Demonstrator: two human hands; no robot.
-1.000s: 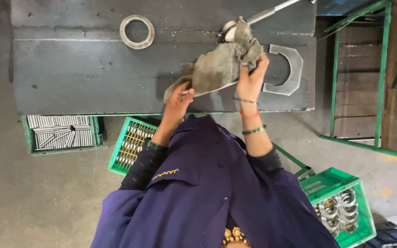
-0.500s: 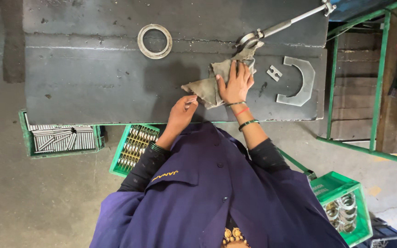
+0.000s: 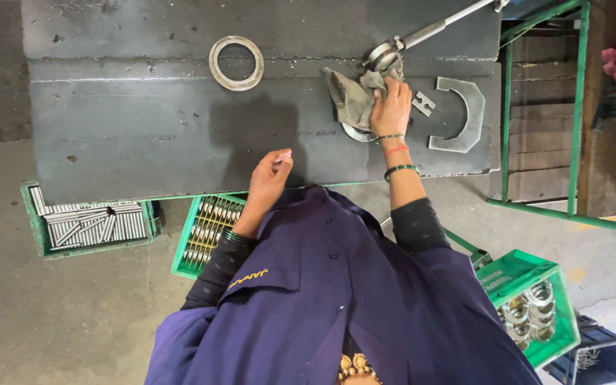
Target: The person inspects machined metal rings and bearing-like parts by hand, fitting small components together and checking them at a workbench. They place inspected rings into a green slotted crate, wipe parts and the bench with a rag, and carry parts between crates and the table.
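My right hand (image 3: 391, 105) presses a crumpled grey rag (image 3: 347, 95) down on the dark metal worktable (image 3: 144, 135), over a round metal part whose rim shows under the rag (image 3: 354, 134). A second round metal piece (image 3: 381, 54) on a long rod (image 3: 440, 26) lies just beyond the rag. My left hand (image 3: 269, 180) hovers near the table's front edge, fingers loosely curled, holding nothing that I can make out. A loose metal ring (image 3: 236, 62) lies at the back middle of the table.
A horseshoe-shaped steel plate (image 3: 461, 114) and a small metal bracket (image 3: 423, 103) lie right of the rag. Green crates sit on the floor: one with metal rods (image 3: 88, 223), one with small cylindrical parts (image 3: 204, 232), one with rings (image 3: 532, 310). A green frame rack (image 3: 572, 107) stands at the right.
The rag came down from being held up in both hands to lying on the table. My left hand let go and pulled back toward the front edge; the right hand stayed on the rag.
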